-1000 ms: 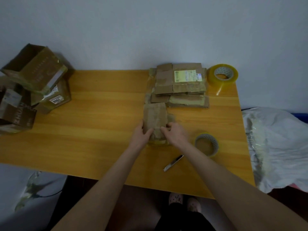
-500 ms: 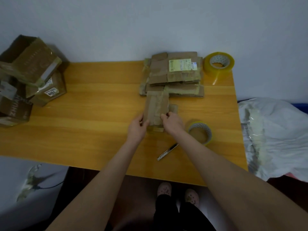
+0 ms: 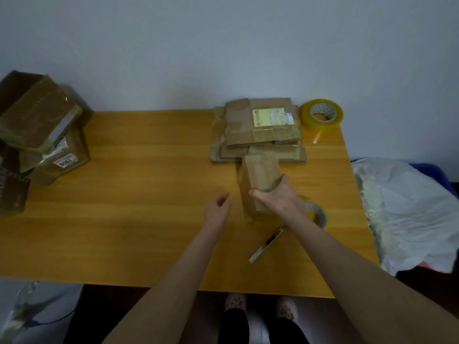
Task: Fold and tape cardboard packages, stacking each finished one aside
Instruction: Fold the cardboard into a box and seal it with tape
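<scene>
Now the left hand (image 3: 217, 207) has let go, fingers loosely curled on nothing, with bare table (image 3: 149, 194) stretching left of the flat cardboard stack (image 3: 260, 127). The plain brown package (image 3: 258, 175) has tipped up on end just in front of that stack, the right hand (image 3: 278, 198) clamped round its near side.

Right hand (image 3: 279, 202) grips small cardboard package (image 3: 259, 180) on table (image 3: 139, 219).
Left hand (image 3: 217, 211) loose beside it, holding nothing; flat cardboard stack (image 3: 258, 130) just behind.
</scene>
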Demonstrator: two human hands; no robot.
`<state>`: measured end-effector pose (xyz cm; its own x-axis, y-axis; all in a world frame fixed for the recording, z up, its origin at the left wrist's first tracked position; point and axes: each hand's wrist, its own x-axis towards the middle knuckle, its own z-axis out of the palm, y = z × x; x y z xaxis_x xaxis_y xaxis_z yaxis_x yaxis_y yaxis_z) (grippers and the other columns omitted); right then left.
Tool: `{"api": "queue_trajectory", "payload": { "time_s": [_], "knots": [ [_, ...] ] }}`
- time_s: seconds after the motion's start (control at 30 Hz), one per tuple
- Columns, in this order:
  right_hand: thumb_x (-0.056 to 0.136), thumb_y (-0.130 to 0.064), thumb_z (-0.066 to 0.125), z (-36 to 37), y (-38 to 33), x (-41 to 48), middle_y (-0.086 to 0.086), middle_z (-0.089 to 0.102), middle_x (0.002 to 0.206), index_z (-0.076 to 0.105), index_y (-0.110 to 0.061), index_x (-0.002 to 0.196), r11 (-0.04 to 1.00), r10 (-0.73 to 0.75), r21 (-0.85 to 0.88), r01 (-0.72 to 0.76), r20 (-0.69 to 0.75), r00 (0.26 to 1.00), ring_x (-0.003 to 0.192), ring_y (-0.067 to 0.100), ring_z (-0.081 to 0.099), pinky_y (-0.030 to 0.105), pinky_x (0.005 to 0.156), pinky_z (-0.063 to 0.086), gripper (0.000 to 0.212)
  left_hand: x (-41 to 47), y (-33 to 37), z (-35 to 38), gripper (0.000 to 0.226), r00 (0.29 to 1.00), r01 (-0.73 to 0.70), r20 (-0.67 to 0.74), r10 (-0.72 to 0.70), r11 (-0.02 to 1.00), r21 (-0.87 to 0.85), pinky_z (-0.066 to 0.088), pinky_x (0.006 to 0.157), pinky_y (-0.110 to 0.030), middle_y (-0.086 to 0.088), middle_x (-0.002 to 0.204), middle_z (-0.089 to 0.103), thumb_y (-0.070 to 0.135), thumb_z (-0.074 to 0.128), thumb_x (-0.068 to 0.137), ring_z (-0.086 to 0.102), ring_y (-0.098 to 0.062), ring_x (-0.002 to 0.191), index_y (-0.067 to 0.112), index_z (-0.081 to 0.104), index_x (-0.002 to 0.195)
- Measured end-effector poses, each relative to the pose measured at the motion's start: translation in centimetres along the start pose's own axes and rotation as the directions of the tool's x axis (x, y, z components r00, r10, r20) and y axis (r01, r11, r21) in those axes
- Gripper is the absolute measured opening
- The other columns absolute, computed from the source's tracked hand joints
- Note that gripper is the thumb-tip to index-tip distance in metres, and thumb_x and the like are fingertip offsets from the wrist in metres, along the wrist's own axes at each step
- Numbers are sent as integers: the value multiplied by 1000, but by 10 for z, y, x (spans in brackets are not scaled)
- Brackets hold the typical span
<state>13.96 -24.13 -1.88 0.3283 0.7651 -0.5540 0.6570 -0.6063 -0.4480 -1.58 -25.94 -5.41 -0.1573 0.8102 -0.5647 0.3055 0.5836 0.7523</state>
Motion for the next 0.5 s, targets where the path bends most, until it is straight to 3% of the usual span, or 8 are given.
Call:
{"api": "queue_trajectory", "payload": {
  "time_s": [0.13, 0.2, 0.3, 0.37, 0.5],
  "knots": [
    [67, -69, 69, -6, 4, 6, 6, 50, 135, 27, -20, 143, 993, -11, 121, 9, 19, 1000, 120, 33, 51, 45, 93, 47, 100, 20, -4, 4, 65, 954, 218, 225, -200, 975, -55, 44, 103, -45, -11, 137, 52, 50, 58, 89, 53, -30, 121, 7, 45, 137],
    [67, -65, 72, -12, 2, 7, 4, 50, 137, 32, -19, 142, 964, -34, 265, 25, 30, 999, 122, 30, 51, 48, 98, 46, 96, 17, 0, 9, 57, 908, 297, 357, -218, 937, -183, 43, 103, -45, -2, 128, 56, 55, 55, 89, 55, -25, 116, 14, 48, 128],
    [68, -60, 74, -19, 1, 5, 3, 52, 134, 37, -19, 140, 917, -36, 399, 16, 43, 998, 118, 29, 53, 50, 95, 49, 92, 17, 5, 13, 42, 856, 412, 470, -217, 834, -366, 43, 103, -47, -2, 117, 60, 50, 56, 90, 58, -22, 105, 21, 51, 119],
    [65, -63, 73, -23, 0, 3, 3, 52, 134, 36, -19, 140, 919, -38, 394, 25, 25, 999, 117, 29, 54, 50, 95, 49, 94, 19, 3, 11, 43, 874, 393, 437, -214, 841, -372, 46, 100, -44, -4, 118, 61, 46, 64, 86, 59, -22, 106, 18, 53, 117],
    [65, -73, 67, -20, -7, -8, 6, 56, 129, 29, -18, 140, 993, -39, 107, 48, -81, 996, 115, 32, 56, 44, 88, 50, 100, 22, 1, 7, 48, 962, 238, 190, -197, 945, -225, 54, 80, -34, -6, 113, 59, 25, 74, 82, 59, -24, 101, 6, 50, 119]
  ]
}}
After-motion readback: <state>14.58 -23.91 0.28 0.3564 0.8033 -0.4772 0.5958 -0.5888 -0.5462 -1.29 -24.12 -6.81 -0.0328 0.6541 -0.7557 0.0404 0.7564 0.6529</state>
